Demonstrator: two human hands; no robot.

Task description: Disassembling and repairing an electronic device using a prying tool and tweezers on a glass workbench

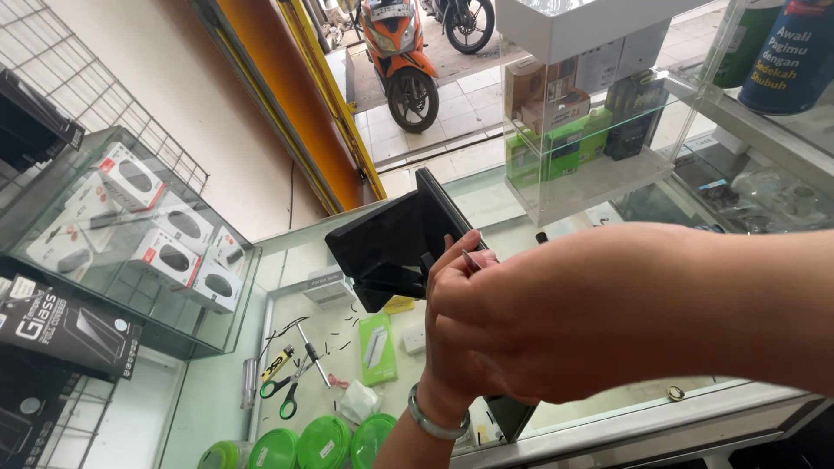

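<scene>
We see glass surface (608, 408) underneath, black flat device (395, 243) held tilted above it. Right hand (530, 321) covers device's near edge, fingers pinching a thin metal tool (472, 260). Left hand (452, 365), fingers gripping device from below, bracelet (430, 423) on wrist

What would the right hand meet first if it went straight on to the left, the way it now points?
Most likely the black device, which lies directly before the right hand and its thin metal tool. The left hand holds the device there. Depth is unclear, but they seem almost touching.
</scene>
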